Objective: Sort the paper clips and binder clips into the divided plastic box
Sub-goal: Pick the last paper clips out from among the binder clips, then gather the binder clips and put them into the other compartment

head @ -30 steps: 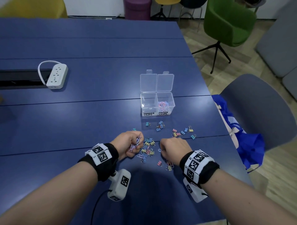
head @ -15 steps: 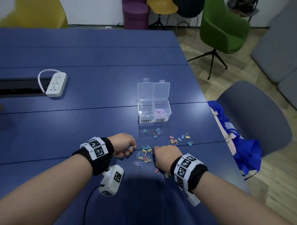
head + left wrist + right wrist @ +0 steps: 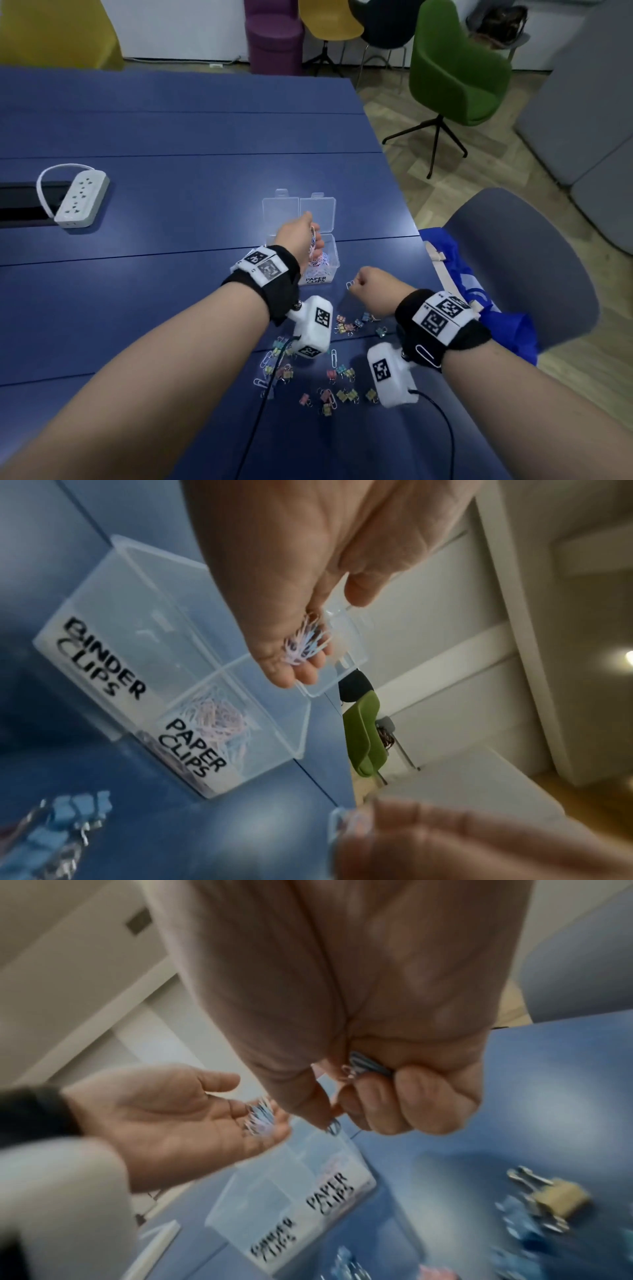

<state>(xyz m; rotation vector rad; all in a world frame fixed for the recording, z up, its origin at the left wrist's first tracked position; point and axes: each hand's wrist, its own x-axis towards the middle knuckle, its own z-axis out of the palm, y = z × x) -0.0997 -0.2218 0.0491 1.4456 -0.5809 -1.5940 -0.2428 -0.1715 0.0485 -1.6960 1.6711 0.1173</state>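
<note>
only wrist views show left hand (image 3: pixel 291 569) cupping paper clips (image 3: pixel 304 642).

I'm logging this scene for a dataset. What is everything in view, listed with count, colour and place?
Clear divided plastic box: one, lids open, table centre; pastel paper clips in its right compartment.
Loose binder clips: many, pastel, near table edge.
Loose paper clips: several, among them.
White power strip: one, table left.
Blue table: one.
Green chair: one, floor right.
Grey chair: one, near right.
Left hand: over box, paper clips on fingers.
Right hand: grip on paper clips.
</note>
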